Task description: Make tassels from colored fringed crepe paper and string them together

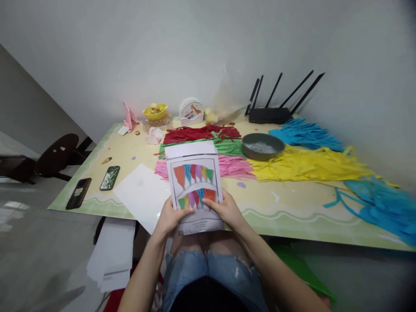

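As the person sits at the table [292, 221], both hands grip a printed white packet [196, 184] over the near edge, pic side toward the wearer. Left hand [173, 213] pinches its lower left side, thumb on front; right hand [228, 209] pinches the opp. side, thumb tip over the pic. Can't see the fingers tucked behind. White sheet [139, 195] lies just left, one corner past the edge. Beyond the packet: red strips [195, 133], green strips [232, 148] & pink strips [235, 167] in rows, w/ yellow strips [308, 164] to the R. Grey bowl [260, 154] sits btwn green & yellow. Patterned phone [109, 178] & dark phone [78, 193] far L.
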Demonstrator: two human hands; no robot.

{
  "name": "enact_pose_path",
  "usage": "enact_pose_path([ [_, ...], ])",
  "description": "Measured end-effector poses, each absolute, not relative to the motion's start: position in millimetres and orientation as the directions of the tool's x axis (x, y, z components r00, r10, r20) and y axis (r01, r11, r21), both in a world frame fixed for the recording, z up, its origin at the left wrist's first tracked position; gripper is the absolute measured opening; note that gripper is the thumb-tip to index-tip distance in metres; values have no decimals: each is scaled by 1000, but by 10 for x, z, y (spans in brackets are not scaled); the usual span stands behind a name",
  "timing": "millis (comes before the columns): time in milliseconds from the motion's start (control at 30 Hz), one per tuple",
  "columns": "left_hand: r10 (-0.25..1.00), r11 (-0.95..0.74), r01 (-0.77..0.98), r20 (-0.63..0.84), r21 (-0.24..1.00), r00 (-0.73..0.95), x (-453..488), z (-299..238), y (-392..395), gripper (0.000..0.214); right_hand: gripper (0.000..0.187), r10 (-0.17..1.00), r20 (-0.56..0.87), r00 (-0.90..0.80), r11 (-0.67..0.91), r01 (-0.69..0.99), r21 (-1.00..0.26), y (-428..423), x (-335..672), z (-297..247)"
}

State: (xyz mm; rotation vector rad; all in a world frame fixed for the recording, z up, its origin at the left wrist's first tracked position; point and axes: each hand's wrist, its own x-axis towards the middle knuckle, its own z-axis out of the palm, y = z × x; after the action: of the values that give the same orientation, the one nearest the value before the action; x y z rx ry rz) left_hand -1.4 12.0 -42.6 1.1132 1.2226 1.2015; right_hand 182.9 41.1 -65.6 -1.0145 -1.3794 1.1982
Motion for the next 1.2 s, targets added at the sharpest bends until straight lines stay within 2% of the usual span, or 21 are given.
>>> enact_pose_path([
  [100,992,120,-60,-122,991,-39,-25,-488,131,50,47,983,155,-93,154,-27,-988,392,1813,-706],
  [233,983,173,-117,-178,978,-34,-32,-635,23,53,49,971,173,-166,167,-54,-985,419,1952,-606],
  [333,976,211,-76,-206,974,72,-40,-703,-168,53,52,975,221,-4,218,-143,-965,432,2105,-490],
  [433,954,219,-26,-208,975,215,-72,-707,-314,57,41,961,244,133,264,-158,-952,377,2153,-465],
  [500,977,168,-48,-159,985,145,-108,-682,-322,68,36,960,246,135,266,-162,-950,313,2124,-504],
  [567,997,48,-94,-54,994,-59,-143,-639,-263,76,35,965,242,104,257,-159,-953,251,2085,-561],
  [633,971,-91,-74,72,993,-229,-167,-587,-174,70,36,970,237,56,243,-146,-959,205,2064,-613],
  [700,940,-183,13,178,983,-292,-178,-538,-97,55,37,971,238,8,237,-131,-963,182,2069,-649],
  [767,932,-200,68,211,978,-296,-182,-507,-57,42,35,969,246,-22,242,-101,-965,174,2093,-669],
  [1033,960,-133,28,136,991,-246,-225,-543,-139,26,23,978,210,-11,210,11,-978,121,2135,-690],
  [1200,974,-43,48,52,998,-221,-266,-582,-193,18,29,991,129,-18,129,28,-991,83,2192,-752],
])
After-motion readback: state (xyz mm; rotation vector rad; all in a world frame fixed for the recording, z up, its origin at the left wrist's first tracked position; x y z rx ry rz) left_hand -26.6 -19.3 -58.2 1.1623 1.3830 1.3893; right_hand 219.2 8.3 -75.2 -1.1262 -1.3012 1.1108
